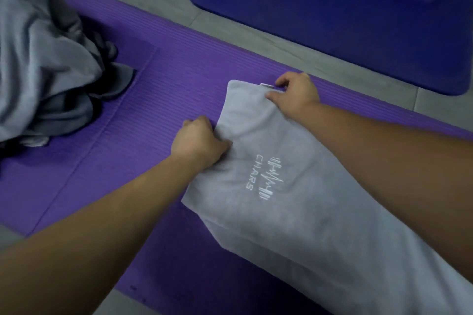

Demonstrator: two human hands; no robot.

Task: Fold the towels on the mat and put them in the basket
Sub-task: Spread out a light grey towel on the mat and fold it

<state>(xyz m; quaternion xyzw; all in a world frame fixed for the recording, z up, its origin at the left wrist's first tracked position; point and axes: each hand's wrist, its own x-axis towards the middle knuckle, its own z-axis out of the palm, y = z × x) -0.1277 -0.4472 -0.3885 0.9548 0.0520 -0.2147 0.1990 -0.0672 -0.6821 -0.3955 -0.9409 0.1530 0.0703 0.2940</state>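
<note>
From the head camera: my left hand [201, 142] grips the left edge of the pale grey folded towel with the white stitched logo [294, 212], fingers [190, 124] curled into the cloth. My right hand [294, 96] pinches its far corner. The towel lies flat on the purple ribbed foam mat [153, 110]. A crumpled heap of grey towels [38, 59] sits well apart, far left.

The left forearm [115, 212] and right forearm [384, 140] are bare and smooth right up to the picture's edge. The left grip [202, 140] and right grip [294, 96] are likewise bare.
</note>
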